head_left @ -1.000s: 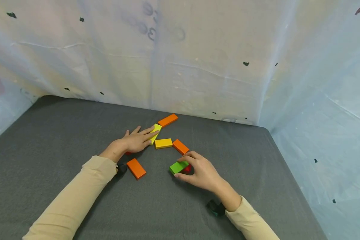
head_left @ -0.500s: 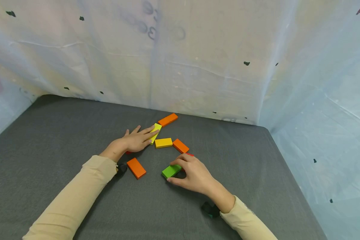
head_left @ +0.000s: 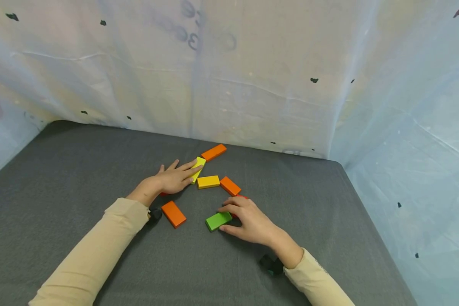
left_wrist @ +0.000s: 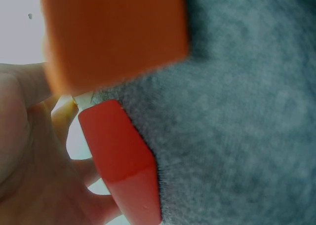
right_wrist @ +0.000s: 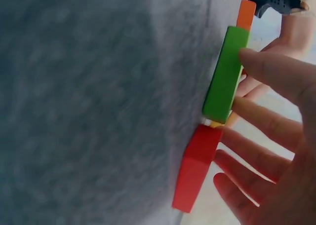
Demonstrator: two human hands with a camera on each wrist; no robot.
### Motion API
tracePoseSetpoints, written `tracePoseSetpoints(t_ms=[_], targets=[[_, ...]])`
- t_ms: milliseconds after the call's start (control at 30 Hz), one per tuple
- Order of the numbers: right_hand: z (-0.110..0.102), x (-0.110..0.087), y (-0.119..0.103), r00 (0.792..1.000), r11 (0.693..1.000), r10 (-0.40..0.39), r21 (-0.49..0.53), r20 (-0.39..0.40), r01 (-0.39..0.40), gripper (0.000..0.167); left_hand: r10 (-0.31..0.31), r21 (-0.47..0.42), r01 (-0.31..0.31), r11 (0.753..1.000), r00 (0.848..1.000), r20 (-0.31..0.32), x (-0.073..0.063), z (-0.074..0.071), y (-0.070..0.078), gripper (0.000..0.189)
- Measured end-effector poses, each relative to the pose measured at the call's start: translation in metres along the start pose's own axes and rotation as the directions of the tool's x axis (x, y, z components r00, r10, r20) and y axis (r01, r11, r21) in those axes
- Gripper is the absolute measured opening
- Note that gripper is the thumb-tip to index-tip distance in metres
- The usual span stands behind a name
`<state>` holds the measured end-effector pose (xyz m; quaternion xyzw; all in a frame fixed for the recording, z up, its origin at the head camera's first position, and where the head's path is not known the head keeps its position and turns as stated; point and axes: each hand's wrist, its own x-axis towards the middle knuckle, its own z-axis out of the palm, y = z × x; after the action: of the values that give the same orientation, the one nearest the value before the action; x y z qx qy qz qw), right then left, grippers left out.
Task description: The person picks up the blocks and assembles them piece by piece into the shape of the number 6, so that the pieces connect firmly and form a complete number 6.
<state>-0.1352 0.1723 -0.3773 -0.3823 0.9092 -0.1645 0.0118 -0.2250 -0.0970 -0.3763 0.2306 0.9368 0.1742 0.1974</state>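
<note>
My left hand lies spread, its fingertips resting on a lemon-yellow block. Under its wrist side a red block shows, mostly hidden in the head view. A green block lies flat on the dark cloth. My right hand is beside it, thumb at the near edge and fingers loosely spread at the far edge. In the right wrist view the thumb and index finger overlap the green block's side. Behind those fingers is another red block, partly covered in the head view.
An amber block and an orange block lie between the hands. Another orange block lies at the back, and one by the left wrist. Plastic sheeting walls the grey cloth surface.
My right hand carried the green block left and toward me, set it on the cloth, then loosened and shifted slightly right. My left hand has stayed on the lemon-yellow block.
</note>
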Motion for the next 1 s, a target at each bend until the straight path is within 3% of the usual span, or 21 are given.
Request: tracePoseSetpoints(t_ms=[200,733,1000], targets=[[-0.0013,-0.0032,0.0058,1.000,0.997,0.008,0.079,0.000,-0.007,0.033,-0.005,0.001,0.005,1.000,1.000,0.002,0.0000,-0.0002,0.0011,0.054],[0.0017,-0.0027,0.0084,0.998,0.997,0.057,0.059,-0.042,-0.054,0.028,0.002,0.001,-0.002,1.000,1.000,-0.006,-0.0011,-0.0002,0.0024,0.053],[-0.0032,-0.0072,0.0106,0.993,0.991,0.096,0.096,-0.073,-0.089,0.032,0.010,-0.021,-0.010,1.000,1.000,0.002,-0.0028,-0.0014,0.0040,0.053]])
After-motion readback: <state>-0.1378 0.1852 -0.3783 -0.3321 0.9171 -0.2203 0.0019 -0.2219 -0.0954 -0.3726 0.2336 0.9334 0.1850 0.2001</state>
